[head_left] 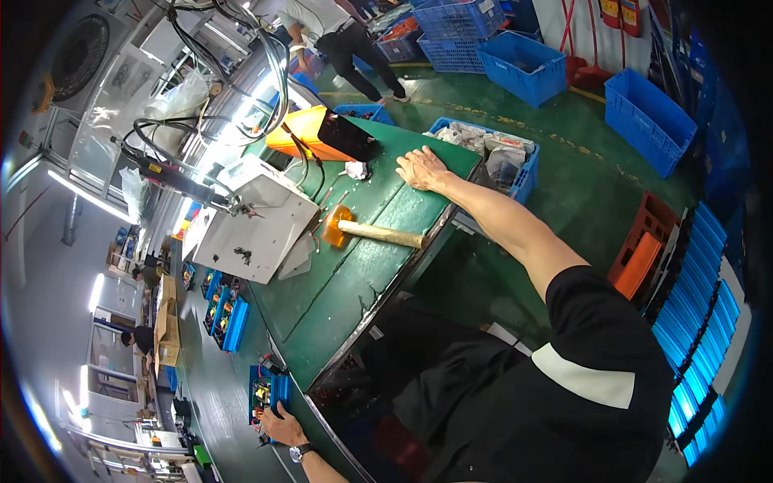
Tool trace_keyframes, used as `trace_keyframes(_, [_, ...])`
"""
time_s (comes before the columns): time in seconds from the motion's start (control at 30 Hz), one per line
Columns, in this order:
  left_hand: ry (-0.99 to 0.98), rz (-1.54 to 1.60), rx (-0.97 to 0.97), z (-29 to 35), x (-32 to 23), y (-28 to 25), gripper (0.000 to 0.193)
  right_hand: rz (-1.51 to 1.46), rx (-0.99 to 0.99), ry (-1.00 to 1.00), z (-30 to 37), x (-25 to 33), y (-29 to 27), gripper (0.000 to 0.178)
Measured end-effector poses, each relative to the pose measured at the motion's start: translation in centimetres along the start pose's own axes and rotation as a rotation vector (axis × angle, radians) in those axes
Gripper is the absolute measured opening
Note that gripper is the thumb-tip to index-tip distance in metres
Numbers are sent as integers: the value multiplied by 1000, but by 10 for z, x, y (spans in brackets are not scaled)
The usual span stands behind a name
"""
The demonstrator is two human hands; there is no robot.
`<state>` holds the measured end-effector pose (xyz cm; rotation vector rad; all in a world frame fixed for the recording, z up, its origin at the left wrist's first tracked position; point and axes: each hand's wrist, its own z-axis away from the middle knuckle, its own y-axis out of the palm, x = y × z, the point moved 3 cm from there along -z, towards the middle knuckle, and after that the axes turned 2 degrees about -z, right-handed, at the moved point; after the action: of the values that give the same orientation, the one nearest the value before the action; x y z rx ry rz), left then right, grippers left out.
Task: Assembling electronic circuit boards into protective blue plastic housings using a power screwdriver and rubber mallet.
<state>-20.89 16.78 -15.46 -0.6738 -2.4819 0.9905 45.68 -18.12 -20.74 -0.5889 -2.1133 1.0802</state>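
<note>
My left hand (pixel 282 427), with a watch at the wrist, is closed on the near end of a blue open case (pixel 280 392) filled with electronic parts. The case sits on the dark conveyor belt (pixel 211 394) beside the bench. My right hand (pixel 421 169) rests on the far right edge of the green workbench (pixel 322 318), fingers spread and holding nothing. Between my hands lies a mallet (pixel 382 234) with an amber head and a wooden handle. More blue cases (pixel 228 322) with parts stand farther along the belt.
Grey panels (pixel 258 221) lie at the bench's left side, near an orange bin (pixel 302 133). An electric screwdriver (pixel 181 185) and cables hang above. A blue crate (pixel 527 173) of wrapped items stands beyond the bench. Another person (pixel 346 40) is bending farther back.
</note>
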Motion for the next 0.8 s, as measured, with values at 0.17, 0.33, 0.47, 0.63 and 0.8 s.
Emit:
trace_keyframes(0.17, [18, 16, -14, -3, -3, 2, 38, -21, -34, 2, -2, -2, 2, 38])
trace_keyframes(0.33, [1, -5, 27, -1, -4, 0, 38, -18, 33, 31, 1, 6, -3, 41])
trace_keyframes(0.47, [6, 15, -16, -4, -3, -1, 40, -21, 40, 29, 2, 3, -3, 40])
trace_keyframes(0.63, [-3, -6, -42, 1, -2, 2, 41, -19, 61, 19, 2, 3, -5, 40])
trace_keyframes(0.8, [60, -23, -47, 1, -12, 5, 37, -2, 36, 20, 6, -7, -11, 42])
